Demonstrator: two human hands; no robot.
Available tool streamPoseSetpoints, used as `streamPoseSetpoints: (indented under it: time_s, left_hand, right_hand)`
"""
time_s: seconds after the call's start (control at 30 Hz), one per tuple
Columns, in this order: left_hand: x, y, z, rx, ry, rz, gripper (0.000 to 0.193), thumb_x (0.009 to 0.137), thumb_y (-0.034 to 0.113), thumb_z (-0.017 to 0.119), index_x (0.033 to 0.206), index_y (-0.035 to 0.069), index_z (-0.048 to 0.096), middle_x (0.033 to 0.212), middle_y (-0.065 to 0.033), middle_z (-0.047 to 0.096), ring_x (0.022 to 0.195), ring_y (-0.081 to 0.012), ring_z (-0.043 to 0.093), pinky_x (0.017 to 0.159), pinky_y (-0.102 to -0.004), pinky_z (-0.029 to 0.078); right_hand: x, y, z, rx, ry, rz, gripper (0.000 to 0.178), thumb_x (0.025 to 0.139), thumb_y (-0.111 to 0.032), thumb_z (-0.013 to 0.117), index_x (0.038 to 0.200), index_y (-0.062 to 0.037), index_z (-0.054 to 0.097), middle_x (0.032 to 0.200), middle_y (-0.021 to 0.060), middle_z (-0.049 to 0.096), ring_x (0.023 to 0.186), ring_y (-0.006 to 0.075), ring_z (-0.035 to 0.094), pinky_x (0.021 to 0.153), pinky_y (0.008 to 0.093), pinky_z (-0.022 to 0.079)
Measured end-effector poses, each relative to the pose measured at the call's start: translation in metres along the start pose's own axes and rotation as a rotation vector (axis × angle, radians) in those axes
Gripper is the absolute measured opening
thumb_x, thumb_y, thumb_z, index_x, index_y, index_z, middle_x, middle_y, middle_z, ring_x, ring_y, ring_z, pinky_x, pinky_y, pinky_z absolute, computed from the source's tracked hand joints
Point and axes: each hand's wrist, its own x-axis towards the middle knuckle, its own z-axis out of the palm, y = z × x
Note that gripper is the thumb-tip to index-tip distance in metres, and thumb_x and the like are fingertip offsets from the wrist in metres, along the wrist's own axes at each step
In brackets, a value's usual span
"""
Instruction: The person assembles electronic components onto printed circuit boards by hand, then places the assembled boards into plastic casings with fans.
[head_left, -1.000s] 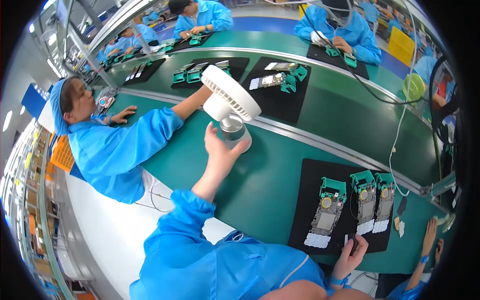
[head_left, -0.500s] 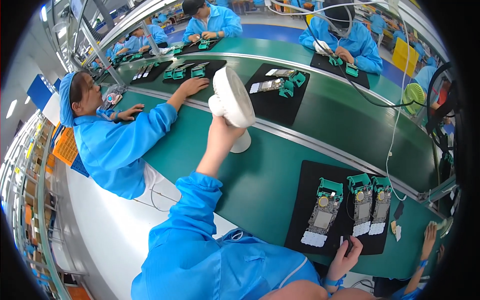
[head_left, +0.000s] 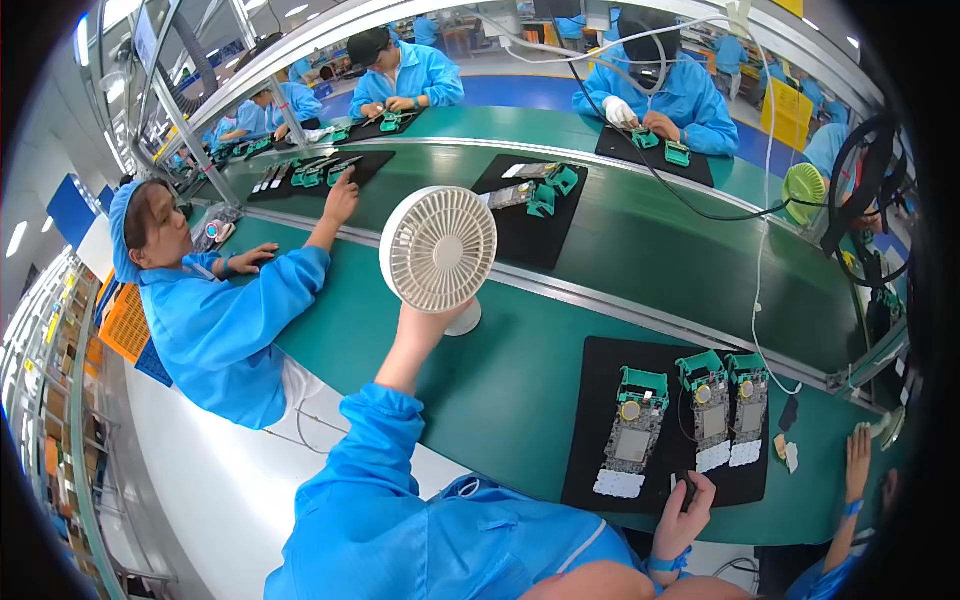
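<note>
My left hand is closed round the neck of a white desk fan, partly hidden behind its head. The round grille faces me, and the fan's base shows just over the green bench. At the front edge of a black mat, my right hand has its fingers curled round a small dark piece with a pale strip; its kind is unclear. Just beyond that hand lie several circuit boards, one of them a board with a green plastic frame at its far end.
A co-worker sits at the left, one arm reaching over the conveyor. On the conveyor rests another black mat with boards. A white cable hangs at the right, near scraps and another person's hand.
The fan's head has turned so its grille faces me, and it has come slightly lower and left. The co-worker's reaching hand has lifted with a finger out. My right hand stays by the mat.
</note>
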Motion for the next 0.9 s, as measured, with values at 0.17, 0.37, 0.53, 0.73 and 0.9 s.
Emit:
streamPoseSetpoints:
  time_s: [0.17, 0.37, 0.53, 0.73, 0.9]
  left_hand:
    - [0.016, -0.006, -0.022, -0.23, -0.256, -0.158, 0.045, 0.074, 0.007, 0.076, 0.116, 0.005, 0.061, 0.11, -0.0055, 0.064, 0.101, -0.0165, 0.06, 0.088, -0.0329, 0.049]
    - [0.007, -0.021, -0.022, -0.291, -0.294, -0.172, 0.056, 0.077, 0.008, 0.077, 0.128, 0.005, 0.054, 0.126, -0.0044, 0.057, 0.116, -0.018, 0.053, 0.1, -0.0325, 0.041]
    - [-0.008, -0.022, -0.014, -0.066, -0.169, -0.27, 0.044, 0.076, 0.009, 0.077, 0.116, 0.001, 0.061, 0.11, -0.0062, 0.064, 0.101, -0.0159, 0.061, 0.087, -0.0312, 0.049]
    - [0.0, -0.032, -0.005, -0.031, -0.067, -0.231, 0.042, 0.075, 0.007, 0.077, 0.113, -0.001, 0.061, 0.104, -0.0079, 0.065, 0.091, -0.0158, 0.064, 0.079, -0.0298, 0.053]
    - [0.003, -0.033, -0.006, -0.031, -0.087, -0.261, 0.042, 0.076, 0.007, 0.076, 0.113, -0.002, 0.06, 0.103, -0.0088, 0.066, 0.092, -0.0165, 0.064, 0.081, -0.0306, 0.053]
  right_hand:
    - [-0.001, 0.001, -0.003, 0.047, -0.099, 0.153, 0.018, 0.094, -0.002, 0.052, 0.111, 0.0023, 0.051, 0.1, 0.0103, 0.057, 0.088, 0.0138, 0.055, 0.079, 0.0265, 0.046]
    - [-0.002, 0.0, -0.003, -0.068, 0.023, -0.031, 0.016, 0.088, 0.001, 0.057, 0.105, 0.0025, 0.056, 0.086, 0.0121, 0.062, 0.072, 0.0161, 0.061, 0.064, 0.028, 0.049]
    - [0.004, -0.009, 0.0, -0.024, -0.027, -0.019, 0.018, 0.087, 0.003, 0.058, 0.104, 0.0015, 0.055, 0.077, 0.0098, 0.062, 0.063, 0.0144, 0.062, 0.056, 0.0258, 0.047]
    - [0.0, 0.0, -0.002, -0.028, -0.035, 0.001, 0.018, 0.086, 0.003, 0.058, 0.104, 0.0016, 0.055, 0.078, 0.0108, 0.062, 0.064, 0.0149, 0.062, 0.055, 0.0257, 0.047]
    - [0.001, 0.002, 0.0, 0.008, -0.02, -0.002, 0.018, 0.085, 0.002, 0.059, 0.103, 0.0018, 0.056, 0.079, 0.0117, 0.063, 0.062, 0.0162, 0.062, 0.055, 0.0267, 0.048]
